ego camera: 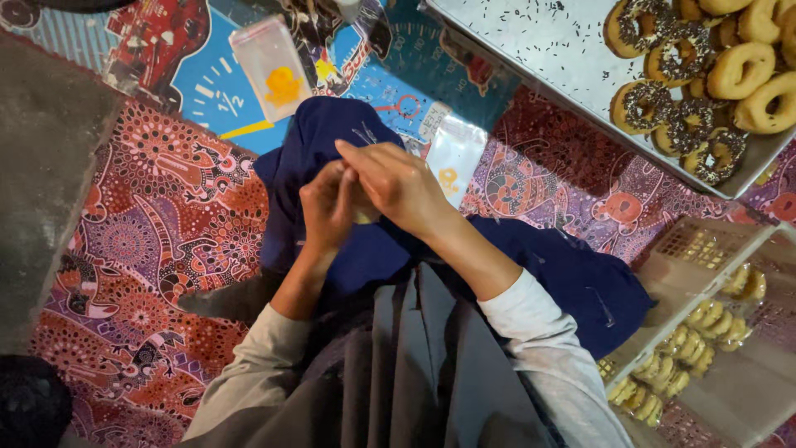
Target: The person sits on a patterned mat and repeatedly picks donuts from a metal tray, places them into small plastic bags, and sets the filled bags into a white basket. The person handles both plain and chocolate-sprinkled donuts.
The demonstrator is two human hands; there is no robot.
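My left hand [326, 205] and my right hand [395, 182] meet over a dark blue cloth [332, 133] on my lap. Both close together on a small pale yellowish thing [366, 217], mostly hidden by the fingers; I cannot tell what it is. A small clear plastic bag with a yellow print [270, 66] lies on the patterned mat just beyond the hands. A second pale plastic bag [455, 158] lies right of the cloth.
A metal tray [539, 50] at the upper right holds several ring doughnuts [742, 70], some with dark sprinkles. A white plastic basket [705, 249] at the right holds bagged doughnuts. Patterned red and blue mats [149, 224] cover the floor; bare grey floor lies left.
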